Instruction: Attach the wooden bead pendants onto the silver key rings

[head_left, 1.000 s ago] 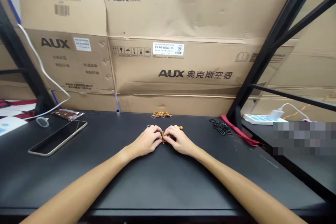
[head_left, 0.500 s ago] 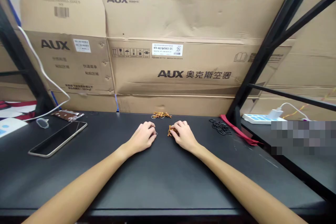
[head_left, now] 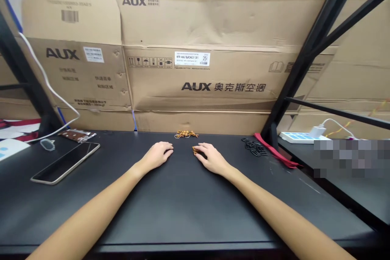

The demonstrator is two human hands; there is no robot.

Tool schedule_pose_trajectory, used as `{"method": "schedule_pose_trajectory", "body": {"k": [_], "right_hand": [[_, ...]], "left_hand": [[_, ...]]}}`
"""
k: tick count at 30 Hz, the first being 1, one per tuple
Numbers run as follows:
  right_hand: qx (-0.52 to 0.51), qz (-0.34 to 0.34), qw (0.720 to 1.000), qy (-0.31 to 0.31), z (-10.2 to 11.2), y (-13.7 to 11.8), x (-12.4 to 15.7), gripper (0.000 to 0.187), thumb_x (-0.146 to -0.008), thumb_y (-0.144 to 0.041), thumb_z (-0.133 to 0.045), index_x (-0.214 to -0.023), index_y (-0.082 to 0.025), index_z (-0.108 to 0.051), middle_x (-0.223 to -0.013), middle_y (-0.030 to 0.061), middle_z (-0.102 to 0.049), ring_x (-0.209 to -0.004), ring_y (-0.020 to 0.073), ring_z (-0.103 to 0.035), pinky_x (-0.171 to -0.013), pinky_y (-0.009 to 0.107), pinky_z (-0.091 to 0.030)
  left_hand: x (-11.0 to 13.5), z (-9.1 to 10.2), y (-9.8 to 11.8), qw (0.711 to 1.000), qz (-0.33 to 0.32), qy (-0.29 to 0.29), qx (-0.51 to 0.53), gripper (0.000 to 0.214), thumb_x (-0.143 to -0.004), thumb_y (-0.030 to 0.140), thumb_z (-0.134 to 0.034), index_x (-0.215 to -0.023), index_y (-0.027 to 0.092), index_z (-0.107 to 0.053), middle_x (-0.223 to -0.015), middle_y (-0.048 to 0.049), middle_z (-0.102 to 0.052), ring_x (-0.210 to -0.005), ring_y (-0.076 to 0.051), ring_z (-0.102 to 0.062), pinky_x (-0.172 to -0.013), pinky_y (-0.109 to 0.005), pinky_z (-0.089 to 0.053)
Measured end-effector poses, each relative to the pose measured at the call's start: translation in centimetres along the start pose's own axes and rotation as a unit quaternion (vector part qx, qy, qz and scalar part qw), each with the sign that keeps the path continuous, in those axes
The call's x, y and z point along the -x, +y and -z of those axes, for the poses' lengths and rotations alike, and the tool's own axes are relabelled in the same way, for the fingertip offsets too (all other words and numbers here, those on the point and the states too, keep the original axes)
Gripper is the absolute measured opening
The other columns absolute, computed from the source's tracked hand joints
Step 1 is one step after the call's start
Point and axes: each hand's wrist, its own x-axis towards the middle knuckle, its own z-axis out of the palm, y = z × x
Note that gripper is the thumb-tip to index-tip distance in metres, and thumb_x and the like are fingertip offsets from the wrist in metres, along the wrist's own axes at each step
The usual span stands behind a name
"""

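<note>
My right hand (head_left: 212,158) is closed, thumb and fingertips round a small orange-brown beaded charm (head_left: 194,151); most of the charm is hidden behind the fingers. To its left, my left hand (head_left: 157,155) rests low over the black tabletop (head_left: 183,199), its fingers stretched out and the thumb apart, with nothing visible in it. Beyond both hands, a small pile of similar beaded charms (head_left: 186,134) with orange cords and pale rings lies near the back edge.
A phone (head_left: 66,163), a clear-and-brown packet (head_left: 76,135) and a white cable (head_left: 50,85) lie at left. Black rings (head_left: 254,147) and a red strap (head_left: 276,152) are at right, by a black rack post (head_left: 292,73). Large cardboard boxes (head_left: 195,20) stand behind.
My left hand has drawn away to the left and its fingers have straightened; a ring seen earlier at its fingertips no longer shows. The right hand keeps the beaded charm, nearly in place.
</note>
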Motion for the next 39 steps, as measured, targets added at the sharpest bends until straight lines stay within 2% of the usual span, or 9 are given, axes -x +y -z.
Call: {"method": "schedule_pose_trajectory", "body": {"k": [6,14,18,23,26,29,33,35,39], "right_hand": [[-0.029,0.014,0.999,0.025,-0.5,1.1,-0.6,0.030,-0.090,-0.025,-0.046,-0.114,-0.018,-0.062,-0.119,0.0127,-0.060,-0.119,0.0229,-0.050,-0.103,0.040,-0.040],[-0.028,0.027,0.998,0.040,-0.6,0.9,-1.1,0.024,-0.090,-0.021,-0.047,-0.106,-0.018,-0.064,-0.113,0.0119,-0.063,-0.117,0.0232,-0.052,-0.101,0.043,-0.042],[-0.027,0.027,0.998,0.045,-0.5,1.3,-1.1,0.023,-0.090,-0.020,-0.046,-0.105,-0.018,-0.063,-0.110,0.0107,-0.063,-0.114,0.0218,-0.054,-0.099,0.040,-0.043],[-0.018,0.006,0.999,0.046,-0.3,1.6,-1.2,0.022,-0.091,-0.018,-0.045,-0.103,-0.016,-0.064,-0.108,0.0108,-0.063,-0.110,0.0212,-0.056,-0.098,0.038,-0.043],[-0.016,-0.011,0.999,0.039,-0.2,1.6,-1.2,0.025,-0.090,-0.016,-0.044,-0.104,-0.013,-0.064,-0.110,0.0130,-0.063,-0.112,0.0230,-0.054,-0.100,0.040,-0.042],[-0.009,-0.015,0.998,0.056,0.1,1.4,-1.0,0.029,-0.086,-0.015,-0.047,-0.111,-0.013,-0.062,-0.124,0.0151,-0.057,-0.123,0.0270,-0.045,-0.103,0.046,-0.039],[-0.036,0.085,0.993,0.071,1.0,0.0,-0.3,0.038,-0.080,-0.018,-0.056,-0.117,-0.022,-0.059,-0.134,0.0101,-0.050,-0.132,0.0284,-0.033,-0.105,0.053,-0.035],[-0.048,0.137,0.989,0.039,1.3,-1.0,0.0,0.036,-0.080,-0.020,-0.058,-0.116,-0.024,-0.060,-0.136,0.0081,-0.048,-0.135,0.0279,-0.028,-0.105,0.051,-0.035],[-0.034,0.152,0.988,0.011,1.4,-2.4,0.3,0.019,-0.083,-0.018,-0.055,-0.099,-0.022,-0.066,-0.131,0.0092,-0.052,-0.132,0.0286,-0.032,-0.103,0.051,-0.036]], "left_hand": [[-0.3,-0.1,-0.7,0.996,0.052,0.042,-0.056,0.030,-0.089,0.030,-0.047,-0.106,0.015,-0.066,-0.118,-0.0129,-0.063,-0.112,-0.027,-0.057,-0.099,-0.041,-0.043],[-3.7,-2.1,-0.1,0.994,0.012,0.024,-0.104,0.034,-0.091,0.030,-0.046,-0.119,0.016,-0.057,-0.128,-0.0130,-0.057,-0.122,-0.029,-0.049,-0.104,-0.045,-0.034],[-4.7,-2.3,0.0,0.991,-0.017,0.007,-0.131,0.027,-0.091,0.024,-0.043,-0.111,0.018,-0.061,-0.115,-0.0103,-0.066,-0.112,-0.026,-0.056,-0.102,-0.045,-0.034],[-3.0,-1.2,2.6,0.991,-0.099,-0.023,-0.088,0.029,-0.094,0.022,-0.036,-0.096,0.015,-0.064,-0.096,-0.0113,-0.069,-0.090,-0.023,-0.064,-0.087,-0.036,-0.045],[-1.3,-0.5,4.4,0.990,-0.135,-0.029,-0.021,0.028,-0.095,0.025,-0.036,-0.095,0.017,-0.063,-0.092,-0.0085,-0.068,-0.087,-0.020,-0.064,-0.085,-0.032,-0.047],[0.0,-0.1,5.6,0.988,-0.143,-0.034,0.043,0.028,-0.096,0.029,-0.038,-0.095,0.020,-0.064,-0.091,-0.0063,-0.068,-0.088,-0.019,-0.064,-0.085,-0.030,-0.047],[0.5,0.5,6.1,0.984,-0.149,-0.052,0.079,0.025,-0.095,0.028,-0.041,-0.094,0.021,-0.065,-0.090,-0.0049,-0.068,-0.085,-0.018,-0.064,-0.081,-0.029,-0.047],[0.3,0.7,6.1,0.983,-0.149,-0.056,0.091,0.024,-0.094,0.028,-0.043,-0.092,0.021,-0.066,-0.088,-0.0044,-0.069,-0.081,-0.017,-0.064,-0.078,-0.028,-0.047],[0.2,0.8,6.0,0.982,-0.143,-0.054,0.112,0.022,-0.092,0.029,-0.046,-0.091,0.021,-0.067,-0.086,-0.0034,-0.069,-0.076,-0.016,-0.064,-0.074,-0.026,-0.046]]}}
